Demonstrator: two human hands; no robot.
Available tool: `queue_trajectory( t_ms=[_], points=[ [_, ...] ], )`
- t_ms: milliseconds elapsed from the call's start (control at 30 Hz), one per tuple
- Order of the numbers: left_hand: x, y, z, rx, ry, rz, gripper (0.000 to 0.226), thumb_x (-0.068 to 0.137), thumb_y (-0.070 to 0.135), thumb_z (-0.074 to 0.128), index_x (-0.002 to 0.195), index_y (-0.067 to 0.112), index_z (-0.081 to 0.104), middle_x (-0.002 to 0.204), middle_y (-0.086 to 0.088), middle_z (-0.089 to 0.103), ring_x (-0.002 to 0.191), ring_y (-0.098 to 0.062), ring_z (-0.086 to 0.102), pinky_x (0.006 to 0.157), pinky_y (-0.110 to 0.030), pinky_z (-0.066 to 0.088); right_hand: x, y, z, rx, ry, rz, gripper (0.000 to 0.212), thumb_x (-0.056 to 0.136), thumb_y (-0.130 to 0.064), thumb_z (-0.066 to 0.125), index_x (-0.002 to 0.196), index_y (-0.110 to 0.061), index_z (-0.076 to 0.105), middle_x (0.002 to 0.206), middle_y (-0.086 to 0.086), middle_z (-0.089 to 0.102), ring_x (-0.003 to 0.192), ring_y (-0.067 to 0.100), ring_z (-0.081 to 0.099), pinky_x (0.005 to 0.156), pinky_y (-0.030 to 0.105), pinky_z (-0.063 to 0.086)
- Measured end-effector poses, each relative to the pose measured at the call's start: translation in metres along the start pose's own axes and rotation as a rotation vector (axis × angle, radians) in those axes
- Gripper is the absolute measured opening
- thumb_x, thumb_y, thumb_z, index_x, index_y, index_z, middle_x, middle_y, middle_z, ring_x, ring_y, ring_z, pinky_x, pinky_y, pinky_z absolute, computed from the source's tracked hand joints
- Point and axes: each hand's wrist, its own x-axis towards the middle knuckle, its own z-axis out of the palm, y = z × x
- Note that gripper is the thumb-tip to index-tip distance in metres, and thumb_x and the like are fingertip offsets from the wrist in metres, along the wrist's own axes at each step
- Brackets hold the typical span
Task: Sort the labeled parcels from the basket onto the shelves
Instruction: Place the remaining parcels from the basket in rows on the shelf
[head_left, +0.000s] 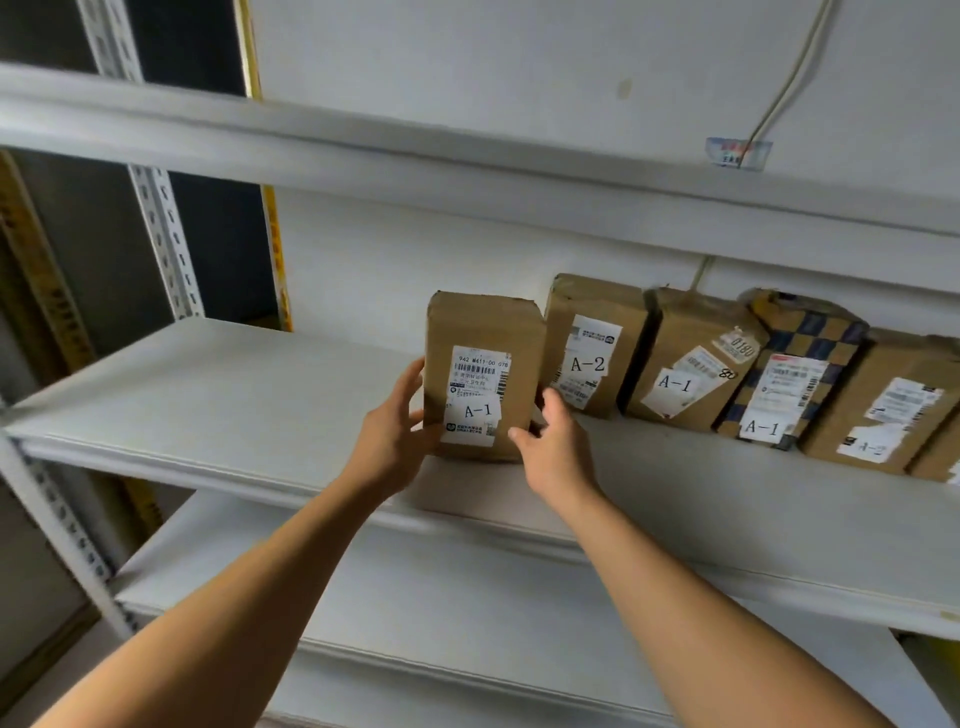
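A brown cardboard parcel labelled A-1 (480, 332) stands upright on the middle white shelf (234, 395). My left hand (395, 441) grips its left edge. My right hand (550, 447) pinches its lower right corner, thumb on the front. To its right stands a row of parcels: one labelled A-2 (592, 343), another A-1 parcel (691, 364), a checkered blue and brown A-1 parcel (789, 369), and a brown parcel (883, 405) with a blurred label. The basket is out of view.
An upper shelf (467, 171) runs overhead and a lower shelf (467, 613) sits below my arms. A perforated white upright (166, 239) stands at the left. A cable (784, 83) hangs down the white back wall.
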Motion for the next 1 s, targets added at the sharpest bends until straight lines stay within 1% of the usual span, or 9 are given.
queue_trajectory(
  t_ms=[67, 167, 233, 367, 433, 633, 733, 800, 1000],
  points=[
    [0.022, -0.011, -0.008, 0.018, -0.040, -0.009, 0.088, 0.095, -0.008, 0.064, 0.163, 0.035, 0.029, 0.157, 0.007, 0.050, 0.124, -0.024, 0.068, 0.077, -0.015, 0.059, 0.014, -0.002, 0.012, -0.027, 0.016, 0.028, 0.055, 0.095, -0.012, 0.076, 0.143, -0.029, 0.056, 0.137, -0.008, 0.069, 0.112, 0.012, 0.068, 0.095, 0.030, 0.055],
    [0.058, -0.025, -0.017, 0.062, -0.098, -0.040, 0.092, 0.093, -0.005, 0.068, 0.162, 0.040, 0.028, 0.156, 0.007, 0.053, 0.110, -0.023, 0.075, 0.092, -0.037, 0.062, 0.034, -0.004, 0.033, 0.021, 0.050, 0.062, 0.051, 0.096, -0.012, 0.074, 0.142, -0.026, 0.058, 0.129, -0.010, 0.072, 0.117, 0.011, 0.068, 0.099, 0.032, 0.056],
    [0.080, -0.034, -0.021, 0.064, -0.121, -0.058, 0.094, 0.091, -0.004, 0.072, 0.161, 0.043, 0.029, 0.155, 0.008, 0.054, 0.102, -0.020, 0.077, 0.097, -0.041, 0.060, 0.048, -0.008, 0.045, 0.065, 0.062, 0.093, 0.049, 0.098, -0.010, 0.071, 0.143, -0.023, 0.058, 0.128, -0.008, 0.072, 0.120, 0.013, 0.068, 0.102, 0.034, 0.056],
    [0.118, -0.048, -0.022, 0.048, -0.187, -0.038, 0.095, 0.089, -0.004, 0.073, 0.160, 0.042, 0.031, 0.151, 0.009, 0.058, 0.087, 0.000, 0.076, 0.080, -0.011, 0.054, 0.073, -0.009, 0.059, 0.027, 0.141, 0.149, 0.044, 0.098, -0.014, 0.071, 0.141, -0.022, 0.061, 0.128, -0.002, 0.074, 0.118, 0.019, 0.069, 0.102, 0.037, 0.056],
    [0.132, -0.052, -0.020, 0.033, -0.210, -0.015, 0.094, 0.088, -0.004, 0.073, 0.160, 0.040, 0.033, 0.149, 0.010, 0.060, 0.084, 0.007, 0.074, 0.073, -0.004, 0.049, 0.081, -0.008, 0.064, 0.007, 0.186, 0.167, 0.043, 0.099, -0.013, 0.070, 0.140, -0.021, 0.061, 0.131, 0.001, 0.073, 0.122, 0.021, 0.067, 0.104, 0.039, 0.054],
    [0.156, -0.059, -0.004, 0.003, -0.226, 0.011, 0.095, 0.090, 0.001, 0.076, 0.162, 0.042, 0.029, 0.150, 0.013, 0.058, 0.090, -0.010, 0.078, 0.074, -0.010, 0.053, 0.097, -0.006, 0.068, 0.003, 0.291, 0.247, 0.053, 0.104, -0.011, 0.064, 0.155, -0.018, 0.053, 0.145, 0.009, 0.065, 0.137, 0.024, 0.059, 0.113, 0.037, 0.047],
    [0.163, -0.063, 0.002, 0.008, -0.223, 0.018, 0.095, 0.091, 0.006, 0.077, 0.162, 0.045, 0.027, 0.149, 0.014, 0.058, 0.095, -0.015, 0.078, 0.085, -0.025, 0.060, 0.101, -0.005, 0.069, -0.008, 0.326, 0.253, 0.048, 0.104, -0.008, 0.061, 0.151, -0.018, 0.057, 0.142, 0.009, 0.067, 0.134, 0.023, 0.061, 0.108, 0.030, 0.048],
    [0.167, -0.064, 0.005, 0.007, -0.225, 0.011, 0.095, 0.091, 0.007, 0.078, 0.161, 0.047, 0.027, 0.148, 0.014, 0.058, 0.097, -0.016, 0.077, 0.088, -0.030, 0.061, 0.104, -0.005, 0.069, 0.001, 0.321, 0.250, 0.046, 0.105, -0.007, 0.059, 0.149, -0.018, 0.058, 0.140, 0.007, 0.068, 0.133, 0.023, 0.061, 0.109, 0.034, 0.049],
    [0.171, -0.069, 0.009, 0.008, -0.222, 0.008, 0.095, 0.093, 0.007, 0.076, 0.161, 0.049, 0.024, 0.150, 0.014, 0.056, 0.094, -0.013, 0.074, 0.066, -0.006, 0.051, 0.106, -0.002, 0.069, -0.007, 0.324, 0.260, 0.044, 0.105, -0.009, 0.060, 0.148, -0.019, 0.059, 0.139, 0.007, 0.069, 0.132, 0.022, 0.061, 0.100, 0.024, 0.045]
  ],
)
